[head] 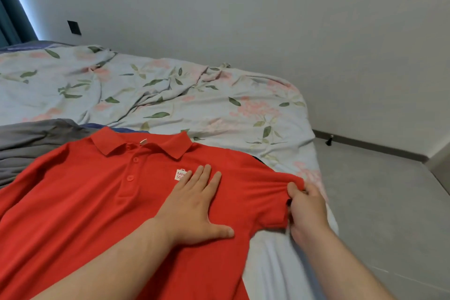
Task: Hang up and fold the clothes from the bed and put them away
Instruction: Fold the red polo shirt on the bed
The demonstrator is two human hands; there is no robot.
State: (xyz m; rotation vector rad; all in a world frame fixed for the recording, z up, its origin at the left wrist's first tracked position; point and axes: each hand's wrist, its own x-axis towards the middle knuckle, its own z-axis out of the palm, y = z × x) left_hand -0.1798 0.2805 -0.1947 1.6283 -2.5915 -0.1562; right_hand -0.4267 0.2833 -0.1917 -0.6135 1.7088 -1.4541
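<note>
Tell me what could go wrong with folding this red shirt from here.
1. The right hand pinches the sleeve into gathers; folded in like that, it may crease.
2. The red polo shirt lies close to the bed's edge; a pull could drag it off.
3. Its other side overlaps a grey garment, so the left hand, pressing flat, may not keep the fold even.

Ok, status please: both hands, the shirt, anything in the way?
Left hand flat on red polo shirt. Right hand pinches the sleeve. Shirt face up on bed, unfolded. Grey cloth at left, not blocking.
</note>
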